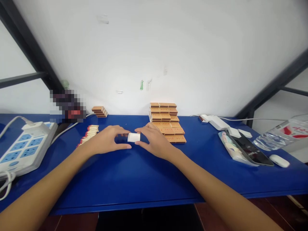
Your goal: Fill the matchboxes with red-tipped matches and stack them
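Observation:
A small white matchbox tray (133,137) is between my two hands, over the middle of the blue table (125,179). My right hand (154,139) pinches its right end between thumb and fingers. At the tray's left side is my left hand (109,139), its thumb and fingers spread apart and nothing held in them. Left of that hand lies a row of red-tipped matches (90,133), partly covered by my left wrist. Just beyond my right hand rise stepped stacks of orange-brown matchboxes (168,123). A smaller matchbox stack (99,111) stands at the back left.
On the left sits a white power strip (26,144) with a plug and cables. To the right are white boxes (218,123), a dark phone (252,149), a plastic packet (234,149), a white earbud case (279,160) and a water bottle (276,134). A wall (192,57) closes off the back.

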A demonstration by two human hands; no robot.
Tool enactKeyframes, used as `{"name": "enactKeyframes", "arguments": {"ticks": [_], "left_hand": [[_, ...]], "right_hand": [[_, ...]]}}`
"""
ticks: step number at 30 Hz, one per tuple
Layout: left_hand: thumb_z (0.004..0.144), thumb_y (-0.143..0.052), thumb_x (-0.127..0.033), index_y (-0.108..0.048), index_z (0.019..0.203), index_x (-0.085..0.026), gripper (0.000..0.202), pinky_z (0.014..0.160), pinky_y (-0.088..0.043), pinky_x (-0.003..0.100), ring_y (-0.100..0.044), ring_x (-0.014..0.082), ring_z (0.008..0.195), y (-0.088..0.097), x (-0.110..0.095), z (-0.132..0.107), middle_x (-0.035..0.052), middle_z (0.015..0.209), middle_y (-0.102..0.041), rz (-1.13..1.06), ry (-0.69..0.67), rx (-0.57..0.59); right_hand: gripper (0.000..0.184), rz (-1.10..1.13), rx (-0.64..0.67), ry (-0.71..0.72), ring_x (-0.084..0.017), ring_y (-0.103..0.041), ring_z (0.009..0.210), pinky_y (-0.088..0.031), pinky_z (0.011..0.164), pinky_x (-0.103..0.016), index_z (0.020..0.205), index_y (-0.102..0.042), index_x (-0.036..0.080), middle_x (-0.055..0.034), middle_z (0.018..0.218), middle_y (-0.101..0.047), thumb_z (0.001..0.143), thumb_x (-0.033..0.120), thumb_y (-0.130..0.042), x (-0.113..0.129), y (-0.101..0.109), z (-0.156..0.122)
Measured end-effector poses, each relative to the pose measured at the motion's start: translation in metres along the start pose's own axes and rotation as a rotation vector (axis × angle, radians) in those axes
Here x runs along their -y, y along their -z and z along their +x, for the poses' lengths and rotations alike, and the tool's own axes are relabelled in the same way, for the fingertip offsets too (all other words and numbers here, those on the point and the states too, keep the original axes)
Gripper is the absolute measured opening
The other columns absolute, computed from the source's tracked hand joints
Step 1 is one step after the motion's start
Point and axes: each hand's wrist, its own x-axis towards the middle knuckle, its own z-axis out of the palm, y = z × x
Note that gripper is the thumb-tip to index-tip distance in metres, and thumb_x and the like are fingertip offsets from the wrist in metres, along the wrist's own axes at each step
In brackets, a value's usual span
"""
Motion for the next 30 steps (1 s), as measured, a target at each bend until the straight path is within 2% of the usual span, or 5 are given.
{"name": "enactKeyframes", "arguments": {"ticks": [4, 9, 15, 21, 30], "left_hand": [[0.09, -0.079, -0.063, -0.087, 0.113, -0.027, 0.043, 0.08, -0.058, 0.035, -0.075, 0.0248, 0.087, 0.008, 0.006, 0.002, 0.0054, 0.097, -0.083, -0.07, 0.006, -0.126], [0.083, -0.08, -0.073, -0.088, 0.101, -0.024, 0.053, 0.076, -0.056, 0.035, -0.072, 0.0243, 0.079, 0.053, 0.053, -0.016, 0.0056, 0.09, -0.083, 0.031, 0.148, -0.324], [0.089, -0.063, -0.078, -0.084, 0.104, -0.018, 0.065, 0.075, -0.046, 0.033, -0.069, 0.0185, 0.079, 0.084, 0.09, -0.038, -0.001, 0.078, -0.074, 0.352, 0.446, -0.639], [0.095, -0.056, -0.07, -0.084, 0.112, -0.019, 0.06, 0.077, -0.046, 0.036, -0.077, 0.0298, 0.097, 0.074, 0.091, -0.033, 0.0074, 0.097, -0.084, 0.558, 0.531, -0.541], [0.1, -0.063, -0.06, -0.082, 0.109, -0.02, 0.045, 0.076, -0.041, 0.035, -0.074, 0.0305, 0.099, 0.071, 0.088, -0.031, 0.0089, 0.106, -0.084, 0.611, 0.54, -0.48]], "right_hand": [[0.035, 0.057, -0.064, 0.015, -0.03, -0.061, 0.119, -0.053, 0.104, -0.049, 0.134, -0.07, 0.022, -0.0118, 0.129, -0.076, 0.1, 0.027, -0.08, 0.007, -0.002, 0.024], [0.023, 0.127, -0.252, -0.106, -0.026, -0.067, 0.117, -0.053, 0.106, -0.043, 0.124, -0.073, 0.02, -0.0106, 0.122, -0.079, 0.106, 0.034, -0.072, 0.017, -0.027, 0.084], [0.011, 0.18, 0.112, -0.251, -0.022, -0.075, 0.098, -0.058, 0.089, -0.035, 0.1, -0.078, 0.022, -0.007, 0.109, -0.084, 0.104, 0.03, -0.072, 0.04, -0.077, 0.175], [0.028, -0.023, 0.323, -0.186, -0.028, -0.077, 0.111, -0.062, 0.095, -0.038, 0.103, -0.077, 0.015, -0.0143, 0.113, -0.082, 0.099, 0.043, -0.08, 0.067, -0.1, 0.218], [0.042, -0.115, 0.41, -0.157, -0.034, -0.067, 0.143, -0.061, 0.112, -0.044, 0.14, -0.068, 0.009, -0.023, 0.151, -0.07, 0.106, 0.032, -0.071, 0.076, -0.11, 0.221]]}}
